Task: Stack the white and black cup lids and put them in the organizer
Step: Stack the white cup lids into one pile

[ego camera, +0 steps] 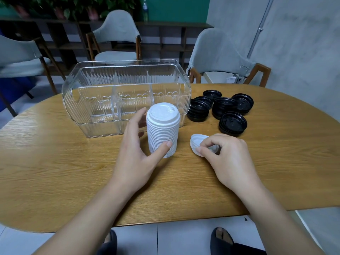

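Partly hidden under the right hand (228, 159), a single white lid (197, 144) sits tilted, pinched at its edge by thumb and forefinger. Left of those fingers, the left hand (136, 155) wraps the tall white lid stack (162, 129), its thumb on the near side and its fingertips behind. Beyond both stand the clear organizer (127, 96) and loose black lids (223, 109) on the wooden table (55, 162). Grey chairs (117, 34) ring the room.
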A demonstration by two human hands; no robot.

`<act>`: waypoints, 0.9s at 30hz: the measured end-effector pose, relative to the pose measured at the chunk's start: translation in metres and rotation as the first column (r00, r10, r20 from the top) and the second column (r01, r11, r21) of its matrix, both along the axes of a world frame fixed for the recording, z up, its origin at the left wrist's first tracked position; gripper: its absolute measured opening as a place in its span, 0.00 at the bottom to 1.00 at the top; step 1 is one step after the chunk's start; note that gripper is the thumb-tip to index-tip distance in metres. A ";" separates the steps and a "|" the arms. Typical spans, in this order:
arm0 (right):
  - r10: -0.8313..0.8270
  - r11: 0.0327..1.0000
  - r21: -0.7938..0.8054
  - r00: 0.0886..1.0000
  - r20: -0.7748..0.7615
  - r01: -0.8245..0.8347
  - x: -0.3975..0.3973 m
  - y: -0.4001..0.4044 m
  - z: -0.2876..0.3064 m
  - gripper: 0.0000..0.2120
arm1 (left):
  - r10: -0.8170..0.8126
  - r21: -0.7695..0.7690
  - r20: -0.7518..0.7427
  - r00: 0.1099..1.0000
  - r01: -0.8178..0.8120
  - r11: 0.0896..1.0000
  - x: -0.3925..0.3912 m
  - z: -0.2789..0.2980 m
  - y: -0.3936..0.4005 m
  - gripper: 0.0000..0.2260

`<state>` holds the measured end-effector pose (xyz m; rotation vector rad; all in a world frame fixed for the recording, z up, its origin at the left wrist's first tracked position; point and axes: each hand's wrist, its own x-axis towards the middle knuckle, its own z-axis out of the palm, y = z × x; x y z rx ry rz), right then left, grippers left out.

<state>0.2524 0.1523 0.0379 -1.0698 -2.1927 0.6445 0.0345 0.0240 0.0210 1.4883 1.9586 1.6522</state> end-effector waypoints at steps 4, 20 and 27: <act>-0.031 0.999 0.029 0.990 -0.139 0.035 0.002 -0.006 0.010 0.07 | 0.069 0.061 -0.037 0.997 -0.066 0.996 0.001 0.000 -0.003 0.42; -0.189 0.662 -0.572 0.631 -0.753 -0.485 -0.017 -0.046 0.034 0.19 | -0.048 0.226 -0.413 0.910 0.154 0.962 0.022 0.005 -0.009 0.43; -0.040 0.786 -0.461 0.709 -0.704 -0.412 -0.016 -0.047 0.035 0.14 | -0.011 0.231 -0.391 0.920 0.110 0.967 0.021 0.004 -0.008 0.39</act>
